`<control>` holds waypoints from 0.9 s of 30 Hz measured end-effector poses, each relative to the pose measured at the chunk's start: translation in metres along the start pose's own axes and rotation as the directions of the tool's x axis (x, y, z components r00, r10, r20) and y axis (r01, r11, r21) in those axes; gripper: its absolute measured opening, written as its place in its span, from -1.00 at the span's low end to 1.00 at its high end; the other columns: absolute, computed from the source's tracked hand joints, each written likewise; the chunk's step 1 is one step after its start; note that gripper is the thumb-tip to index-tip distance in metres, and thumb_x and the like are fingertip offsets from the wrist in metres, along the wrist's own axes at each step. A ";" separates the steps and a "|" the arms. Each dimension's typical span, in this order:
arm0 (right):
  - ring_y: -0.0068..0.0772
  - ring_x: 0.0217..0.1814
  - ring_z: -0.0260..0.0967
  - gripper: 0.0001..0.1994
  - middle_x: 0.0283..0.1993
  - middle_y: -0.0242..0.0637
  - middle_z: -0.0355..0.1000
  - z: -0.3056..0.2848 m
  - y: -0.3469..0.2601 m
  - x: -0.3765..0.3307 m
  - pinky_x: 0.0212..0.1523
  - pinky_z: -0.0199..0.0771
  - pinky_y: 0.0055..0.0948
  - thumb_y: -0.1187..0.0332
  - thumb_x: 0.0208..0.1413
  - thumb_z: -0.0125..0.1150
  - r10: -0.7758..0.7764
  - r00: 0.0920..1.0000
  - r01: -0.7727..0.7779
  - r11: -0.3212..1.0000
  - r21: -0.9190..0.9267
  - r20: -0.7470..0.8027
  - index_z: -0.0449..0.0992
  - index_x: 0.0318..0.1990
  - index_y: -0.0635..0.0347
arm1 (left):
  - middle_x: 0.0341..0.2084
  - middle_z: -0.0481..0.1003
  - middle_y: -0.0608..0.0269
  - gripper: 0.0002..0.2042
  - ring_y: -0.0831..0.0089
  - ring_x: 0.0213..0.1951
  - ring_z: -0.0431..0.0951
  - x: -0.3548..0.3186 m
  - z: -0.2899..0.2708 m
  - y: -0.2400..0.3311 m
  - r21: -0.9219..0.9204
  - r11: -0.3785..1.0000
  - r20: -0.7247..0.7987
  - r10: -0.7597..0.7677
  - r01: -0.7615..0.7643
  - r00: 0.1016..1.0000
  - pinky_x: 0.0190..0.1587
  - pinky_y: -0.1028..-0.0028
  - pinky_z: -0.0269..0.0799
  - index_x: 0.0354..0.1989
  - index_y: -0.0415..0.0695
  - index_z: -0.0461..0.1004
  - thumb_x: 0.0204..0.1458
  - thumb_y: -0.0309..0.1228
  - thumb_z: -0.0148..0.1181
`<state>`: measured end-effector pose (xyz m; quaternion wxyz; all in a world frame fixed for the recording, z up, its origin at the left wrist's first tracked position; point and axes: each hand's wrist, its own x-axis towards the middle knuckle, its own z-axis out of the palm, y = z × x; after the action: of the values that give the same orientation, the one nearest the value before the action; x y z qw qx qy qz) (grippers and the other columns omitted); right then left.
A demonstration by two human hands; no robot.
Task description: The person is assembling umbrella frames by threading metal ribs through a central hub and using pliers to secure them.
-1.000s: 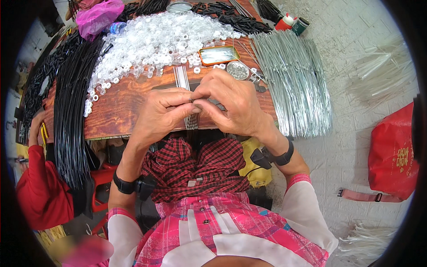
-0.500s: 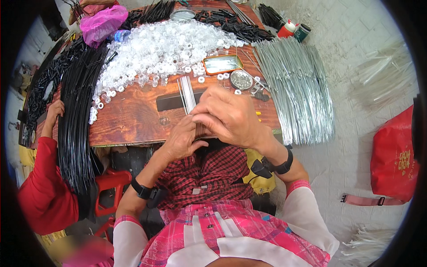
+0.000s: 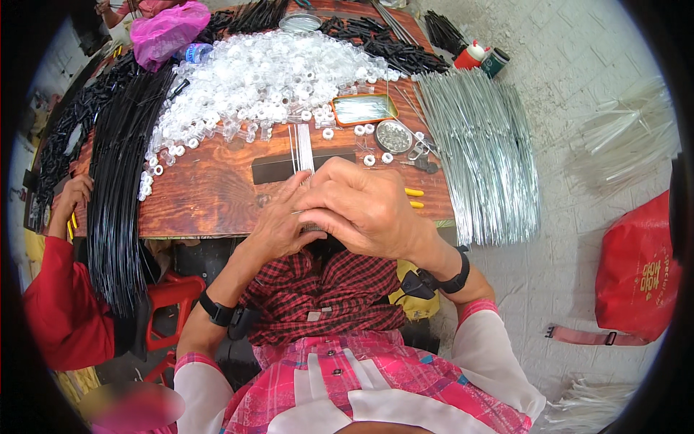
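A small bundle of thin whitish rods (image 3: 304,148) points away from me across a dark flat bar (image 3: 270,170) near the table's front edge. My left hand (image 3: 278,223) closes round the near end of the bundle. Against it, my right hand (image 3: 365,206) has its thumb and fingers pinched together; what they hold is hidden. Yellow handles (image 3: 414,198) stick out beside my right hand. Beyond the bundle are an orange-rimmed tin of fine pins (image 3: 361,108), a round dish of small clear pieces (image 3: 394,135) and several white rings (image 3: 369,160).
Clear plastic pieces (image 3: 260,79) make a big heap on the wooden table (image 3: 199,206). Long black strands (image 3: 119,188) hang over its left edge; silvery wires (image 3: 481,159) lie at right. A co-worker's hand (image 3: 76,192) is at far left. A red bag (image 3: 636,267) is at far right.
My right hand has come down slightly nearer my left hand, and more of the yellow handles shows. At far left, yellow handles now show under the co-worker's hand. The view has shifted slightly.
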<state>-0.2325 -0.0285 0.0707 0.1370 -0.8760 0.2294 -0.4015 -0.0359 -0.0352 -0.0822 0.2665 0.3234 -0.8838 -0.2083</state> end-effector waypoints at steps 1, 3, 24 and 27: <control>-0.29 -0.40 0.48 -0.85 -0.33 -0.25 0.45 0.000 0.001 -0.001 -0.44 0.45 -0.40 0.44 -0.06 0.38 0.004 1.000 -0.004 1.000 -0.001 0.000 0.58 -0.31 0.18 | 0.29 0.23 0.04 -0.41 -0.09 0.34 0.13 0.001 0.000 0.001 -0.003 1.000 0.003 0.001 -0.001 1.000 0.33 0.04 0.15 0.12 -0.08 0.42 -0.12 -0.17 0.42; -0.29 -0.39 0.49 -0.84 -0.30 -0.25 0.46 0.002 0.005 -0.001 -0.44 0.46 -0.40 0.44 -0.07 0.38 -0.026 1.000 0.026 0.999 -0.025 -0.007 0.58 -0.29 0.18 | 0.34 0.15 0.03 -0.34 -0.13 0.38 0.05 0.004 0.000 0.003 0.051 0.998 -0.035 -0.028 0.030 0.999 0.36 -0.01 0.06 0.23 -0.06 0.34 -0.05 -0.06 0.34; -0.33 -0.33 0.49 -0.73 -0.22 -0.30 0.46 -0.010 0.002 0.016 -0.40 0.49 -0.38 0.19 0.05 0.32 -0.050 0.990 0.068 0.987 -0.143 0.130 0.51 -0.19 0.16 | 0.32 0.17 -0.07 -0.25 -0.11 0.39 0.04 0.009 -0.023 0.037 0.302 0.951 0.000 -0.061 0.059 0.998 0.40 0.05 0.00 0.32 -0.21 0.19 -0.04 -0.17 0.33; -0.33 -0.32 0.48 -0.75 -0.25 -0.24 0.47 -0.030 0.032 0.027 -0.37 0.48 -0.35 0.21 0.13 0.25 -0.016 1.000 0.017 0.999 0.050 -0.017 0.52 -0.16 0.19 | 0.36 0.11 -0.07 -0.19 -0.10 0.40 0.01 0.007 -0.020 0.025 0.278 0.955 0.053 -0.127 0.107 0.991 0.40 0.05 0.00 0.32 -0.21 0.19 -0.11 -0.12 0.37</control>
<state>-0.2490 -0.0717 0.0937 0.1537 -0.8708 0.2132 -0.4155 -0.0402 -0.0259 -0.0510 0.1752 0.4015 -0.8921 -0.1104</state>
